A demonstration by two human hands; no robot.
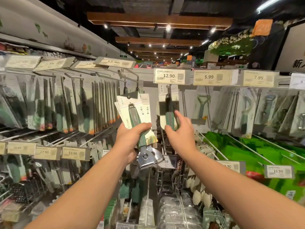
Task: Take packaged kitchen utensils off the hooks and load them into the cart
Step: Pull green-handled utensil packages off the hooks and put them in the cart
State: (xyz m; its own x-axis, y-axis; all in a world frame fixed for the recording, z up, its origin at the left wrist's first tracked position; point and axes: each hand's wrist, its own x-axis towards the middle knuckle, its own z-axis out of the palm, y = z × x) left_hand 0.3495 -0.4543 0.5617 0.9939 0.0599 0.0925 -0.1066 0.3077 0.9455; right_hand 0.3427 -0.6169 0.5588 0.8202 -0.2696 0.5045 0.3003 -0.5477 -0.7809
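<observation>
My left hand (pixel 132 139) grips a small stack of carded utensils (pixel 135 113) with green handles and a shiny metal head (pixel 146 158) sticking out below; the cards' tops still sit by the hook (pixel 130 75). My right hand (pixel 179 129) reaches with spread fingers to another green-handled carded utensil (pixel 170 109) that hangs from the neighbouring hook under the 12.90 tag (pixel 170 76); thumb and fingers are at its lower edge, not closed round it. No cart is in view.
Rows of hooks with packaged utensils fill the left (pixel 66 104) and right (pixel 247 109). Price tags (pixel 212 77) jut out at hook ends. Long bare wire pegs (pixel 214 146) stick out at lower right over green packs. More goods hang below.
</observation>
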